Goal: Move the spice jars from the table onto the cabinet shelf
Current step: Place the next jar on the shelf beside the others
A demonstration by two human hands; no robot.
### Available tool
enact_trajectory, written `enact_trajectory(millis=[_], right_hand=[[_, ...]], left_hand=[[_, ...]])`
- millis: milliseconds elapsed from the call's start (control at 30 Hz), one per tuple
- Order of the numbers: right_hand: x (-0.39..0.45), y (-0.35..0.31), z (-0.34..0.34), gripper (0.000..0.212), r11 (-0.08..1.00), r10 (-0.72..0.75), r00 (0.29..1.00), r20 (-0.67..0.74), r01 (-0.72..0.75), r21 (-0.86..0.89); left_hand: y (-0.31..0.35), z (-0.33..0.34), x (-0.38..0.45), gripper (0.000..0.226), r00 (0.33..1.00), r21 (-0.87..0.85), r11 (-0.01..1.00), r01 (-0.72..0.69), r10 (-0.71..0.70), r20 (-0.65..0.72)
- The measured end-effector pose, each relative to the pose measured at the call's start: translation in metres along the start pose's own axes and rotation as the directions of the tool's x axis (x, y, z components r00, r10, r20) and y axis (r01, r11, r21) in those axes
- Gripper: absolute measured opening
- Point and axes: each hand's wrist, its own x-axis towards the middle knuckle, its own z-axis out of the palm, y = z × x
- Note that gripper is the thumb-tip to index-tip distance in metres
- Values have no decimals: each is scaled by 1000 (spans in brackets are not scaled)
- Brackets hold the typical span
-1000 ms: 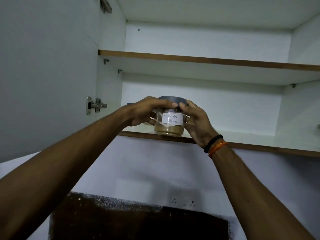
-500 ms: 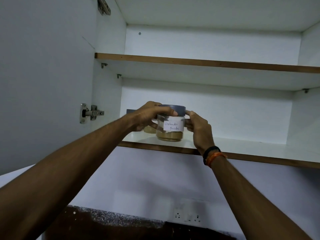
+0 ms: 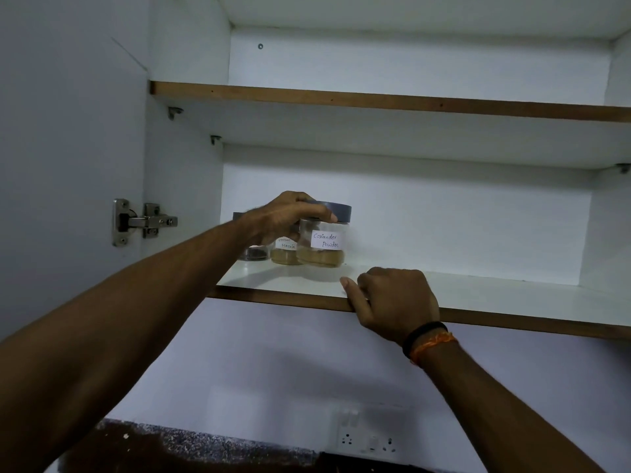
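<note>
A handwritten white label reading "Coriander Powder" is facing out from the clear coriander jar point(image 3: 321, 242), which is standing on the lower shelf point(image 3: 478, 295) near its left end, partway back from the front edge. The left hand point(image 3: 290, 216) is closing its grip over the jar's grey lid point(image 3: 336, 213). Just beside it, a second jar point(image 3: 286, 251) is showing a label ending in "Masala", and a dark-filled jar point(image 3: 254, 252) is standing beyond that, toward the shelf's left edge. The right hand point(image 3: 392, 302) is resting curled on the front edge, its grip holding no jar.
</note>
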Motion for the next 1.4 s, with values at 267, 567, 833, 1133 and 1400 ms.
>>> enact_trajectory(millis=[267, 567, 833, 1133, 1400], right_hand=[[1, -2, 2, 52, 999, -34, 993, -115, 33, -7], [0, -3, 3, 53, 1000, -14, 990, -143, 15, 4], [-1, -3, 5, 51, 1000, -3, 987, -160, 7, 22], [-1, -2, 8, 49, 1000, -4, 980, -201, 9, 26], [-1, -2, 8, 51, 1000, -6, 976, -220, 9, 12]], left_hand=[[-28, 1, 34, 31, 998, 59, 998, 11, -15, 66], [-25, -13, 63, 47, 981, 694, 694, -190, 156, 113], [-24, -5, 89, 37, 956, 878, 413, -243, 254, 145], [-22, 1, 94, 32, 964, 847, 475, -238, 220, 148], [-25, 1, 92, 31, 960, 837, 490, -243, 248, 133]])
